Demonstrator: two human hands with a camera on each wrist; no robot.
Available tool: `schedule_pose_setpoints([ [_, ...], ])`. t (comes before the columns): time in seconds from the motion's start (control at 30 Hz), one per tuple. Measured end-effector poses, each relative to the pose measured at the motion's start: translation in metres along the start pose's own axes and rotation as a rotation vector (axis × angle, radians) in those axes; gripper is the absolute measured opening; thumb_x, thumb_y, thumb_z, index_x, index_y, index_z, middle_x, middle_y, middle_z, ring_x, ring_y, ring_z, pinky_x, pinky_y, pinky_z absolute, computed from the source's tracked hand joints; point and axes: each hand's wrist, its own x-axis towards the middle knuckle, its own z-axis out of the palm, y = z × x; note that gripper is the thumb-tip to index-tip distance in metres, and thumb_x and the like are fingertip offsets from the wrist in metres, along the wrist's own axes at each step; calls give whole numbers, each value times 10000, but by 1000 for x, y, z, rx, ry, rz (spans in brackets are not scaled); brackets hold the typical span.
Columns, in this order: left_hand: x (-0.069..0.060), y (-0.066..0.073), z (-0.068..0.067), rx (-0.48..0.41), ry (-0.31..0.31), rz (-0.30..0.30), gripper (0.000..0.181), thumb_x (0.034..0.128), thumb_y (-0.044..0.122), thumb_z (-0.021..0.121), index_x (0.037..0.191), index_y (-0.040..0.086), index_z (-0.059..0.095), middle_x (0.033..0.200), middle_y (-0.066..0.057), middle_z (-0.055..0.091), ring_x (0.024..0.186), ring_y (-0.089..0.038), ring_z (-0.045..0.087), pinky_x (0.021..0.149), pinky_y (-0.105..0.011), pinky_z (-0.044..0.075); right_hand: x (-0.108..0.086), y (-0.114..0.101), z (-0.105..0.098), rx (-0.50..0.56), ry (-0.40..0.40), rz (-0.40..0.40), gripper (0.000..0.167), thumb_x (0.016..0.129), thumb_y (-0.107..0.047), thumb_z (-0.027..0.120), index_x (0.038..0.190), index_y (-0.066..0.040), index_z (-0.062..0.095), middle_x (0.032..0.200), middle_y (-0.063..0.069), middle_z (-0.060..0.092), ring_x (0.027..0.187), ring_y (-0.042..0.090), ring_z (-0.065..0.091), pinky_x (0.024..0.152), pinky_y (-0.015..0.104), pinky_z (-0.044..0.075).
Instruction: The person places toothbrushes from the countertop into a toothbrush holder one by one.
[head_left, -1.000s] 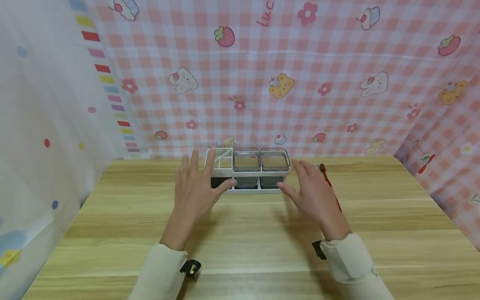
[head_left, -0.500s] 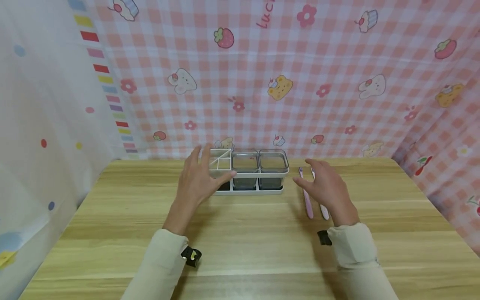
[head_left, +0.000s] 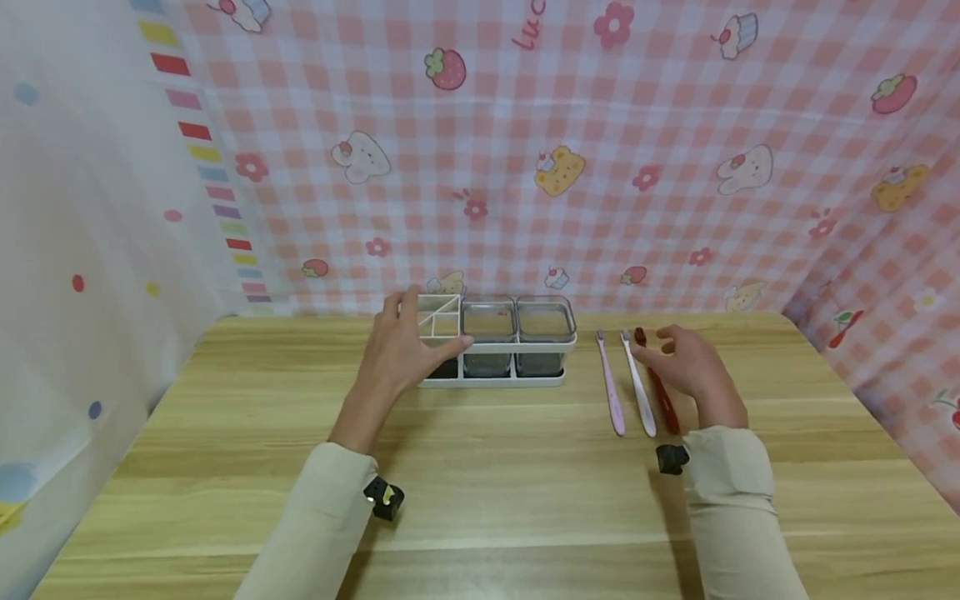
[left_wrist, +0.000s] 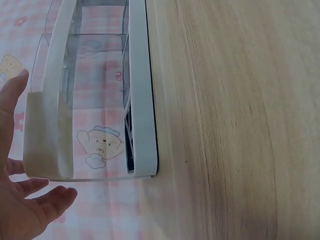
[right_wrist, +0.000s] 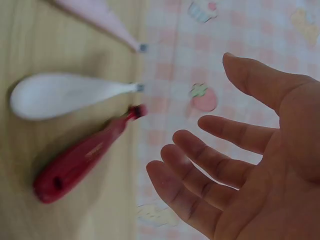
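A white two-tier rack [head_left: 517, 382] stands near the table's back edge, with two clear square cups [head_left: 546, 321] and a divided white section [head_left: 438, 327] at its left end. My left hand [head_left: 393, 354] is around the rack's left end, fingers apart; in the left wrist view the hand [left_wrist: 22, 200] is beside the rack's corner [left_wrist: 47, 135], and contact is unclear. My right hand [head_left: 693, 371] hovers at the red toothbrush [head_left: 664, 402], holding nothing; the right wrist view shows the hand [right_wrist: 240, 155] with spread fingers, apart from the red brush [right_wrist: 80, 162].
A pink toothbrush [head_left: 611, 392] and a white toothbrush [head_left: 640, 392] lie left of the red one on the wooden table [head_left: 480, 483]. A pink checked cloth [head_left: 480, 150] hangs behind the table, a white one [head_left: 97, 208] at the left.
My right hand has moved right, away from the rack and across the toothbrushes, uncovering the pink and white ones. The left hand has drawn in closer around the rack's left end.
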Motion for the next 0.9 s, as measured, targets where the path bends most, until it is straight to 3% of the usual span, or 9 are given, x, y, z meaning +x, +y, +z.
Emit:
schedule_pose_setpoints([
  [0.17, 3, -1, 2, -7, 0, -21, 1133, 772, 725, 719, 1595, 101, 254, 1584, -200, 268, 1339, -430, 410, 1022, -601, 430, 4, 10, 2, 18, -25, 47, 763, 1037, -466, 511, 1512, 104, 330, 1430, 396, 416, 1245, 536, 477, 942, 607, 469],
  [0.43, 6, -3, 1, -26, -36, -48, 1123, 815, 684, 705, 1582, 5, 244, 1579, -254, 303, 1397, -439, 368, 1107, -592, 351, 13, 24, 11, -40, -99, 49, 598, 1016, -246, 583, 1408, 174, 416, 1317, 412, 513, 1122, 487, 585, 848, 500, 540],
  [0.9, 8, -3, 4, -6, -56, -61, 1132, 825, 691, 683, 1582, -24, 239, 1591, -254, 279, 1401, -450, 362, 1116, -592, 339, 20, 36, 24, -20, -49, 60, 427, 925, -100, 679, 1247, 156, 565, 1037, 269, 665, 843, 308, 659, 728, 406, 541],
])
